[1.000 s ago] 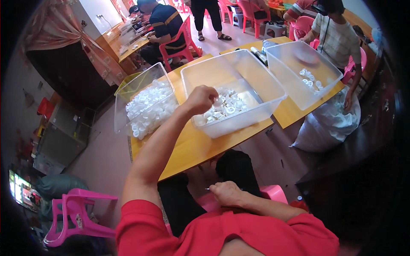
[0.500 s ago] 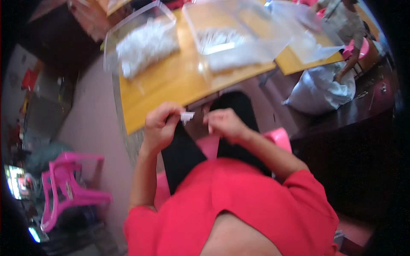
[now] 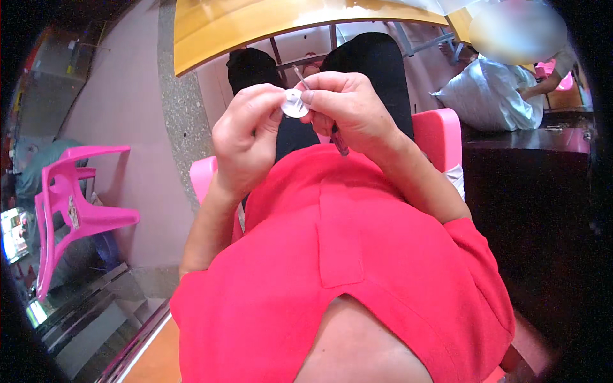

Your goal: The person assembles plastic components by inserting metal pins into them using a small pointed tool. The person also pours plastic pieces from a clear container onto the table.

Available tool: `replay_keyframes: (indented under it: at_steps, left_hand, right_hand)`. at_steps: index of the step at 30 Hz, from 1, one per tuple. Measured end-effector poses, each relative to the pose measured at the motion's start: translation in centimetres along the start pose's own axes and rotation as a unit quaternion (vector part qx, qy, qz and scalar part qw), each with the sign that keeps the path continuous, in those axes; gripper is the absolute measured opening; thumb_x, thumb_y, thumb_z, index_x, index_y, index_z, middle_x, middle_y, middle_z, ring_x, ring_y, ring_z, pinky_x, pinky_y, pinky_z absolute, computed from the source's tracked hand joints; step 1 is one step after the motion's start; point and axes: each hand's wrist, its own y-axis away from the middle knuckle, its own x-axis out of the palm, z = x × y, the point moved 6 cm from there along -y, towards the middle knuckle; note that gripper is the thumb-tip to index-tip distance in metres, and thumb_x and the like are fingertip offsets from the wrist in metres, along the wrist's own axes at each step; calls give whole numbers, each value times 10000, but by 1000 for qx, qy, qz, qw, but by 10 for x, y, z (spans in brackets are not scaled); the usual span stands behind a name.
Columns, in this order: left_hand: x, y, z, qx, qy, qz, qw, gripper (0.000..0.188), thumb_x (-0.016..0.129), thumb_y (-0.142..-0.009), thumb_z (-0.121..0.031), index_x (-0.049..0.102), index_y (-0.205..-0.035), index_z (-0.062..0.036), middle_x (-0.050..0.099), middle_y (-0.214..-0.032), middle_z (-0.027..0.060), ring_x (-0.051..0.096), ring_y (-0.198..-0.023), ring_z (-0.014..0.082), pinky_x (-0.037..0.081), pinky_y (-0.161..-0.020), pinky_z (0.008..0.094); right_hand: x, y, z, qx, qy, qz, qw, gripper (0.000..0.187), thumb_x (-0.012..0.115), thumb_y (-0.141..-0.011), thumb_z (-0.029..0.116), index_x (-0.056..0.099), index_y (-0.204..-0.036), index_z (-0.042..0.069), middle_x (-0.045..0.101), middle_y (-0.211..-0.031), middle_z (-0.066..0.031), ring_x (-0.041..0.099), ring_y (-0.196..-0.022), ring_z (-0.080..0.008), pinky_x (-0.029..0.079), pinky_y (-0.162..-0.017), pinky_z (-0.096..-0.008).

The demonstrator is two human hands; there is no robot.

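Held up above my lap, a small white round plastic piece (image 3: 294,104) is pinched between the thumb and fingers of my left hand (image 3: 248,131). My right hand (image 3: 350,105) is closed around a slim tool with a dark red handle (image 3: 340,142). Its thin metal end sticks out past my fingers, above the white piece; the grip covers its middle, and I cannot make out its exact kind. My right thumb meets the right edge of the white piece.
A wooden table (image 3: 242,33) stands ahead beyond my knees. To the left is a pink plastic chair (image 3: 83,198). At the right another person's arm (image 3: 546,86) reaches to a white sack (image 3: 488,96), beside a dark surface (image 3: 523,140). I sit on a pink chair (image 3: 440,137).
My view has tilted down, so the bins on the table have left it. My hands have come together, and the white piece now shows its round face. The tool shows clearly in my right hand.
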Motion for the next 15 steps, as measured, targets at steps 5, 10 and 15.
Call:
replay_keyframes:
  at_steps: [5, 10, 15]
  left_hand:
    - [10, 40, 27, -374, 420, -3, 827, 269, 532, -959, -181, 628, -1061, 49, 653, -927, 99, 585, -788, 124, 476, -675, 236]
    - [10, 44, 36, -369, 484, 49, 792, 226, 591, -918, -133, 630, -1047, 48, 657, -941, 108, 595, -787, 129, 481, -666, 233]
    - [0, 49, 39, -401, 465, 37, 788, 305, 633, -867, -45, 567, -1152, 44, 652, -1005, 142, 642, -875, 188, 548, -718, 266]
  right_hand:
    - [13, 17, 15, -120, 166, -32, 978, 154, 574, -888, 71, 642, -971, -39, 604, -716, -8, 527, -582, -35, 416, -503, -182]
    - [21, 19, 12, -197, 295, -12, 935, 134, 577, -858, 9, 644, -959, -49, 639, -747, -55, 586, -694, -76, 478, -602, -217]
    - [25, 22, 16, -226, 355, -23, 907, 167, 574, -857, -1, 632, -1003, -58, 650, -773, -108, 616, -699, -120, 495, -616, -235]
